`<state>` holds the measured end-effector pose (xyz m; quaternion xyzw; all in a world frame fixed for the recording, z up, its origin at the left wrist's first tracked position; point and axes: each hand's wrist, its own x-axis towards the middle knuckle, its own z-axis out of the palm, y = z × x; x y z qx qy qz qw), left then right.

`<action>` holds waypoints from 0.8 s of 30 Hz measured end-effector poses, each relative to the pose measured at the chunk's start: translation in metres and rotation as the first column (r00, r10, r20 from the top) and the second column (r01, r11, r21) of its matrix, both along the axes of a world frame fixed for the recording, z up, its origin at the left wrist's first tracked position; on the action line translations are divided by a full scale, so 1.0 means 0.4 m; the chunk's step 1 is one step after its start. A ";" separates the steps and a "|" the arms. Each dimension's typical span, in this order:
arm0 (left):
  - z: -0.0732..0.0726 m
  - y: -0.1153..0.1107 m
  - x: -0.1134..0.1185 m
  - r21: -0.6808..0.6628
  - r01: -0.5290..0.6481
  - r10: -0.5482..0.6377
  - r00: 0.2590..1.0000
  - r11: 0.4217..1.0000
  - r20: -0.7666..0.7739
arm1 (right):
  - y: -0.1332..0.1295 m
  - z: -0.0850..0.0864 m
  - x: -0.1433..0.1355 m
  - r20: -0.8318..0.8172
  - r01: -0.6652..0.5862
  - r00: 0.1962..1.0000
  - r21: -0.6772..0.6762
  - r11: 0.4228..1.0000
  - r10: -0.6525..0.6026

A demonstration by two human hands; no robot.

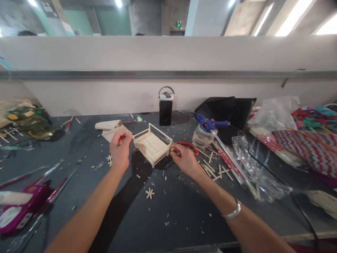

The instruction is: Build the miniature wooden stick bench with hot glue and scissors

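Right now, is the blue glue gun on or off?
Cannot tell. The glue gun sits on a clear tub, but no lit light or plug shows.

A craft work area occupies a dark worktop (181,218) scattered with wood scraps, cut sticks (210,169) and plastic wrappers (259,168), with a blue glue gun (210,123) perched on a clear round container (202,137) and colorful craft material (314,117) piled at right. A low white partition (168,52) carrying a metal rail (168,74) backs the surface. Beyond it, bare concrete walls (145,17), bright ceiling lights (118,3) and a green lit sign (179,24) suggest a shared workshop or studio inside a larger building.
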<state>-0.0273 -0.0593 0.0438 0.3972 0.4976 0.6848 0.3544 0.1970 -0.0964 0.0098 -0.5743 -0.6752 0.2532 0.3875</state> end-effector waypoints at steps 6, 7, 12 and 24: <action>0.010 -0.128 0.027 -0.065 0.223 -0.230 0.965 0.973 -0.124 | -0.086 0.121 0.015 0.153 0.038 0.987 0.087 0.996 -0.051; 0.005 -0.138 0.029 -0.088 0.242 -0.250 0.964 0.966 -0.095 | -0.109 0.146 0.030 0.164 0.071 0.982 0.135 0.988 -0.093; -0.001 -0.152 0.034 -0.153 0.328 -0.336 0.942 0.932 -0.024 | -0.185 0.232 0.191 0.171 0.303 0.910 0.348 0.887 -0.378; -0.032 -0.246 0.033 -0.261 0.254 -0.311 0.928 0.931 -0.207 | 0.072 0.216 0.415 0.754 -0.034 0.617 0.313 0.949 -0.227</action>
